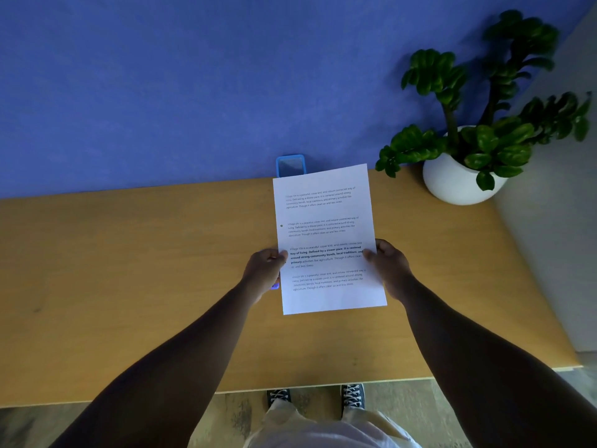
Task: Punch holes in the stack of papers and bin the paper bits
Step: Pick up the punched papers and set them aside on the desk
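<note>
A white stack of papers [328, 218] with printed paragraphs is held above the wooden table [129, 270], slightly tilted. One punched hole shows near its left edge, about a third of the way down. My left hand [265, 270] grips the stack's left edge and my right hand [389, 266] grips its right edge. A small purple-blue piece [275, 286] peeks out under my left hand; most of it is hidden and I cannot tell what it is. A blue-framed object [290, 165] stands at the table's back edge, partly behind the paper's top.
A green plant in a round white pot [458, 179] stands at the table's back right corner. A blue wall [193, 92] runs behind the table. The table's front edge is close to my feet, and floor shows below it.
</note>
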Tool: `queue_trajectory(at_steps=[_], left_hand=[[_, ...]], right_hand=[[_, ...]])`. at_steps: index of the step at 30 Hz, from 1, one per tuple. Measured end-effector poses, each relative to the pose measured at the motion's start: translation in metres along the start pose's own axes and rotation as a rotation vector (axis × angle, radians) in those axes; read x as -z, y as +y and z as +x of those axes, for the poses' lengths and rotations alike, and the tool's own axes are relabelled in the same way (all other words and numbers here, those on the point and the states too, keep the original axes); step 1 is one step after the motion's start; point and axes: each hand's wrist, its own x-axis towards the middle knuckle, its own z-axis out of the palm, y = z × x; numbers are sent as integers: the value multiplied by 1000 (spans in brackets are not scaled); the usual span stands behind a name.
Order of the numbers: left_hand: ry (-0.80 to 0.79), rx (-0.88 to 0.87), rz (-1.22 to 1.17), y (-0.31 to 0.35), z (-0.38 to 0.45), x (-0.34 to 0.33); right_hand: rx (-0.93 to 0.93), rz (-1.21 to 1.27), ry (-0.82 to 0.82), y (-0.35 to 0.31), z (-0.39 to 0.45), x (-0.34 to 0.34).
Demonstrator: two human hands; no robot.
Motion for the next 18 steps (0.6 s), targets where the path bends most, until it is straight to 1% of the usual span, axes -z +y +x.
queue_trajectory(at_steps=[6, 13, 18], left_hand=[[73, -62, 38, 21, 7, 7], [155, -76, 12, 38, 16, 11], [177, -65, 46, 34, 16, 9]], right_hand=[[-5, -14, -39, 1, -1, -1], [-4, -13, -74, 4, -2, 2], [2, -17, -53, 2, -1, 4]])
